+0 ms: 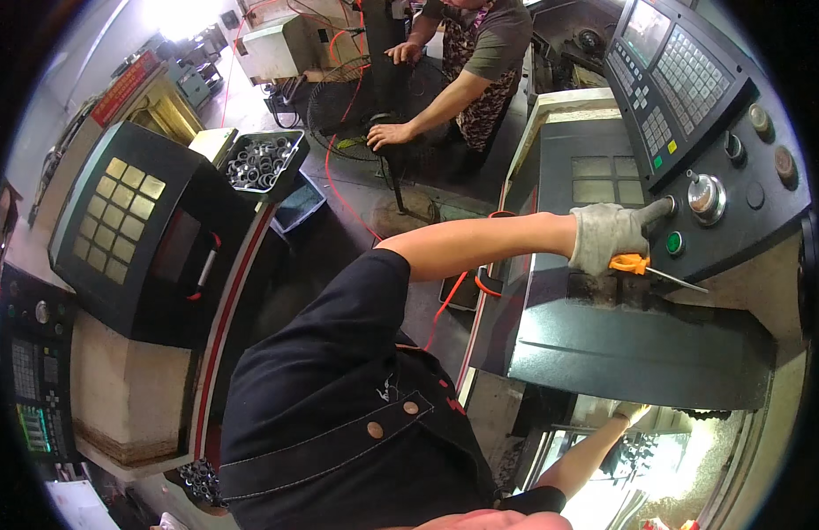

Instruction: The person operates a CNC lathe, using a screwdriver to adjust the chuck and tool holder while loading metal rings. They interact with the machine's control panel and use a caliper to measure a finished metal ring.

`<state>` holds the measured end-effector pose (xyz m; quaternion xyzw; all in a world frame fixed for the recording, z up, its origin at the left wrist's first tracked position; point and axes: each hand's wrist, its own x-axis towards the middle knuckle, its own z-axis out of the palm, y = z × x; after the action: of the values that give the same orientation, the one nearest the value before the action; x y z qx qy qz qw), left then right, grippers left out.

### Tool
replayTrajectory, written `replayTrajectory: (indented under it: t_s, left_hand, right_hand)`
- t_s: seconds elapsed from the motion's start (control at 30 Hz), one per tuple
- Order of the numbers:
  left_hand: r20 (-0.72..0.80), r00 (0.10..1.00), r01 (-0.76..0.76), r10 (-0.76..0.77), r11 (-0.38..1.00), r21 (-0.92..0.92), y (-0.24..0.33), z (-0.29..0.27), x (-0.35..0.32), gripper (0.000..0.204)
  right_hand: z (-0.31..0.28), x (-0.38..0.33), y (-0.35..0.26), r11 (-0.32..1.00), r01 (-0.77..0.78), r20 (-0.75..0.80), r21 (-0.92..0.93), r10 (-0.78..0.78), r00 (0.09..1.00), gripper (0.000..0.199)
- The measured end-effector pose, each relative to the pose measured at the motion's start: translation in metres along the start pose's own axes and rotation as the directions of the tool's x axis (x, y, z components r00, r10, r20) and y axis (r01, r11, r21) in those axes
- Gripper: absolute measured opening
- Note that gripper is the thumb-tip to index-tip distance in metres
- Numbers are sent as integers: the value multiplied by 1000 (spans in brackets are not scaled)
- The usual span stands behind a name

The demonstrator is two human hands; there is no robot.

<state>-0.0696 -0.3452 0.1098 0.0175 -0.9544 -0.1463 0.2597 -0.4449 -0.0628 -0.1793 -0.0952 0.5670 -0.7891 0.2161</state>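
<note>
My left hand [599,238], in a grey work glove, reaches to the machine's control panel [639,132]. Its index finger is stretched out onto a round button beside a silver knob [705,198]; a lit green button [674,243] sits just below. The other fingers are curled around the orange handle of a screwdriver [630,263], whose thin metal shaft points right. My right hand [634,412], in a light glove, is at the lower edge of the dark machine door [639,344], near the bright interior. Its fingers are too small and partly hidden to make out.
A co-worker [480,71] stands beyond, with both hands on a black floor fan [339,110]. At left is another machine [118,230] with a windowed door; a tray of metal rings [264,162] stands by it. Red hose [334,185] runs across the floor.
</note>
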Motion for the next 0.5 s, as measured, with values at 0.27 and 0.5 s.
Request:
replayTrajectory:
  t_s: [0.27,0.5]
  left_hand:
    - [-47,999,-20,20,1000,8,-12,21,13,29]
    - [-114,993,-14,27,994,111,-15,24,18,28]
  right_hand:
    - [25,-31,-19,931,97,-85,-353,-135,987,43]
    - [-27,22,30,962,258,-213,-92,-273,938,45]
